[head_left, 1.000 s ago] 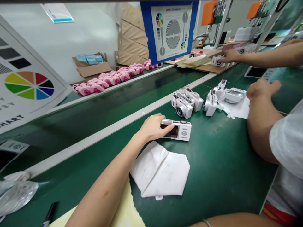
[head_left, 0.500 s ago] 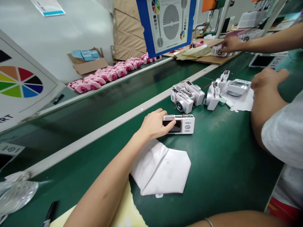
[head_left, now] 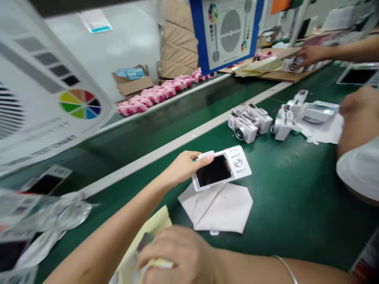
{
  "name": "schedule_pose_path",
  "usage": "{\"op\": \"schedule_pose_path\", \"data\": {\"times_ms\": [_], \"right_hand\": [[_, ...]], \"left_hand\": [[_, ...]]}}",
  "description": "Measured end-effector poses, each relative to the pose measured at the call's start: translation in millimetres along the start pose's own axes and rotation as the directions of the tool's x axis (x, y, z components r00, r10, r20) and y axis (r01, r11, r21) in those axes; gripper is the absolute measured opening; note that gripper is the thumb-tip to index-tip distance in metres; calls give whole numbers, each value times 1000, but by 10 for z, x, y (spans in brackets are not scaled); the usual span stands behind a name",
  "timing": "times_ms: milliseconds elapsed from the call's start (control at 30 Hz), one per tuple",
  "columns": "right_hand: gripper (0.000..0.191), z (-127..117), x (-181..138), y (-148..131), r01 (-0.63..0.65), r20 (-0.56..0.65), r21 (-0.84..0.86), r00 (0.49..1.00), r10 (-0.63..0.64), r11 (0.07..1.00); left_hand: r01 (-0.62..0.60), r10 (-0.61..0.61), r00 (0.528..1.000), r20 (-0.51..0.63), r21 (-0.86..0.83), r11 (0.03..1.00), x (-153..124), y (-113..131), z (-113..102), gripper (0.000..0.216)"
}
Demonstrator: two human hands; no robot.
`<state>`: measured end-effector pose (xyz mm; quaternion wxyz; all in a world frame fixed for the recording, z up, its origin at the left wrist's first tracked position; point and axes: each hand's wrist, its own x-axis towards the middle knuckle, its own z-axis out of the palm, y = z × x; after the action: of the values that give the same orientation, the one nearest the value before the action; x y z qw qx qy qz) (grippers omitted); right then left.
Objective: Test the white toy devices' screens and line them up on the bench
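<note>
My left hand [head_left: 186,167] grips a white camera [head_left: 240,167] by its left end, thumb over the frame beside the black screen [head_left: 213,172]. The camera is tilted, its back facing me, just above a folded white cloth [head_left: 226,209]. My right hand [head_left: 180,254], with a bangle on the wrist, is low in front, blurred, its fingers curled over a yellow sheet [head_left: 161,217]. Something dark and yellowish shows at those fingers, but I cannot make it out. Beyond the held camera stand several white cameras [head_left: 245,128] with exposed insides.
A co-worker's arm [head_left: 359,118] is at the right; another person's hand [head_left: 314,55] touches cameras farther back. Pink cameras [head_left: 160,92] line the far ledge. Test charts hang at left [head_left: 59,98] and centre [head_left: 229,35]. Clear plastic [head_left: 71,213] and more cameras lie left.
My left hand has lifted the camera off the green surface and tilted its back upward. My right hand has come into view at the bottom, over the yellow sheet. The view has shifted left.
</note>
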<state>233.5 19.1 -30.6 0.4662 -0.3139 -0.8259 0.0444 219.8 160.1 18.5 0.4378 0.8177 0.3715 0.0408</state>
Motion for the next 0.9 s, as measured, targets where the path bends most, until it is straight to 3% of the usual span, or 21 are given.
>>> {"op": "schedule_pose_path", "data": {"times_ms": [67, 133, 200, 233, 300, 367, 433, 500, 567, 667, 800, 900], "right_hand": [[17, -199, 64, 7, 41, -184, 16, 982, -37, 999], [13, -412, 114, -6, 44, -430, 7, 902, -37, 999], [16, -560, 138, -18, -19, -494, 6, 869, 20, 1000], [16, -589, 138, -22, -115, -492, 78, 859, 139, 990], [9, -546, 115, -31, -358, -351, 376, 799, 489, 854], [11, -401, 65, -61, -553, 9, 671, 672, 741, 494], [17, -224, 3, -114, -644, 335, 754, 548, 766, 131], [20, -79, -49, -176, -686, 459, 727, 449, 767, -34], [20, 8, -78, -230, -712, 441, 699, 364, 821, -60], [19, 49, -86, -281, -734, 388, 677, 295, 873, -53], [15, 48, -118, -301, -734, 369, 678, 293, 882, -40], [9, 50, -178, -292, -714, 326, 699, 362, 873, 35]], "left_hand": [[42, -42, 999, -12, -12, 999, -334, -22, -121, 57], [88, -89, 995, -40, -34, 996, -721, -73, -202, 54], [143, -152, 986, -72, -110, 984, -1126, -155, -217, 52], [175, -191, 978, -84, -167, 970, -1321, -204, -198, 51], [237, -273, 958, -84, -302, 923, -1668, -305, -119, 50], [275, -333, 940, -79, -407, 871, -1933, -401, -7, 49], [280, -357, 928, -107, -433, 857, -2110, -483, 110, 46], [269, -360, 918, -165, -406, 873, -2220, -549, 218, 43], [231, -342, 917, -207, -424, 876, -2292, -596, 313, 43], [142, -337, 910, -242, -582, 801, -2363, -638, 440, 43], [5, -352, 887, -300, -755, 656, -2384, -656, 584, 50], [-5, -379, 875, -299, -791, 612, -2363, -666, 651, 50]]}}
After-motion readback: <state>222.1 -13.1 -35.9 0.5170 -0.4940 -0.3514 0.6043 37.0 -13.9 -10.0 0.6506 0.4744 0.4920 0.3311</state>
